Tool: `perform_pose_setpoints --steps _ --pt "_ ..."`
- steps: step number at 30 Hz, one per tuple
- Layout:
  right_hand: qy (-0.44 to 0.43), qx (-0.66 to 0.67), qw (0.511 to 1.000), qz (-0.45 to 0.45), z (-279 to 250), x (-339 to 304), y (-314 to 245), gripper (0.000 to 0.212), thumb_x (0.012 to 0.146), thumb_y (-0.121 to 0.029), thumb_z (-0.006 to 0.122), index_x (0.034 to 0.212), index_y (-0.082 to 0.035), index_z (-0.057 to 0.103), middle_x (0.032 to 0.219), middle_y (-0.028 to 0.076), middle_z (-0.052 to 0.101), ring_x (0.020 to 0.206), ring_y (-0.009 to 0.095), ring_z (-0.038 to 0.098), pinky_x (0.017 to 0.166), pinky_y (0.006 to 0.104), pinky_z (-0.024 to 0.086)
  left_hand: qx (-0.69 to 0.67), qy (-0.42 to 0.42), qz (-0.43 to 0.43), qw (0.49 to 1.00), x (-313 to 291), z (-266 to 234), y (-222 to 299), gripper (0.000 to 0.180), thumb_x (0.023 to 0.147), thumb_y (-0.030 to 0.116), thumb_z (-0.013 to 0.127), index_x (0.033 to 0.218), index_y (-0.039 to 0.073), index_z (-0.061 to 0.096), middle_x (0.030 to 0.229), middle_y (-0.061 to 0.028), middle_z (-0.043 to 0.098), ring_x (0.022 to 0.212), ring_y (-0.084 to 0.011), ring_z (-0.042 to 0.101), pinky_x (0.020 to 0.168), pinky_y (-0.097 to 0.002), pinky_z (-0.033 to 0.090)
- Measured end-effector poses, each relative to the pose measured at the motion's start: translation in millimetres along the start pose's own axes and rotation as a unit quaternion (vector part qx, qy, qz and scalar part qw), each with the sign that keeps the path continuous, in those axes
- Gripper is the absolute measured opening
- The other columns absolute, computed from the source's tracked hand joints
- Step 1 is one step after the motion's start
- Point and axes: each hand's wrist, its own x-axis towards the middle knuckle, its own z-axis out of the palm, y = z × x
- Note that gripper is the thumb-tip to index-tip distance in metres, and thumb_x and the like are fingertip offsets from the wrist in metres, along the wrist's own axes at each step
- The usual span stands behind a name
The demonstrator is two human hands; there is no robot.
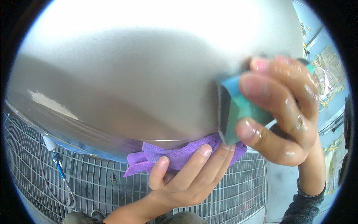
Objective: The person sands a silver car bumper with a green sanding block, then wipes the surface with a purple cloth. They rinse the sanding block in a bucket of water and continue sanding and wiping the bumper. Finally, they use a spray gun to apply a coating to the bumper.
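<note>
Right hand, yours, part-closed, fingers and thumb gripping blurred green-and-blue block. Block lies left of palm, against or just before grey curved panel; visible edge runs near-vertical, long axis unclear. Your left hand, just below block, fingers loosely spread over purple cloth; whether gripping, cannot tell.

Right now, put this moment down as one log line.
right hand: grips green-blue block by panel | left hand: on purple cloth, panel's lower edge | below: floor grating
</note>
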Motion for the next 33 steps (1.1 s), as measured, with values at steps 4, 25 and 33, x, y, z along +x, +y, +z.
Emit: perform_pose_setpoints --steps 4,25,33 --pt "-0.045 0.026 0.998 0.047 -16 19 -4 0.074 0.066 -0.014 0.086 0.131 -0.025 0.052 0.13 0.021 0.06 0.113 0.035 0.063 0.091 0.0453 0.057 0.005 0.003 -0.019 1.0 1 0 1 0.027 0.088 0.04 0.066 0.111 0.03 0.075 0.124 0.0147 0.065 0.121 -0.0084 0.054 0.11 -0.0501 0.024" --pt "0.031 0.052 0.994 0.088 8 11 -20 0.071 0.069 -0.015 0.086 0.131 -0.021 0.05 0.128 0.02 0.06 0.116 0.035 0.06 0.096 0.0462 0.056 -0.009 -0.001 -0.039 0.999 0 1 6 0.027 0.087 0.042 0.069 0.109 0.029 0.076 0.125 0.0161 0.064 0.12 -0.009 0.054 0.111 -0.0487 0.024" --pt "0.06 0.05 0.995 0.065 14 5 -19 0.069 0.067 -0.015 0.085 0.128 -0.02 0.053 0.126 0.023 0.062 0.116 0.037 0.06 0.094 0.0454 0.057 -0.011 0.016 -0.047 0.999 -1 4 8 0.027 0.086 0.041 0.069 0.109 0.029 0.076 0.123 0.0158 0.064 0.12 -0.0096 0.054 0.11 -0.0482 0.024"
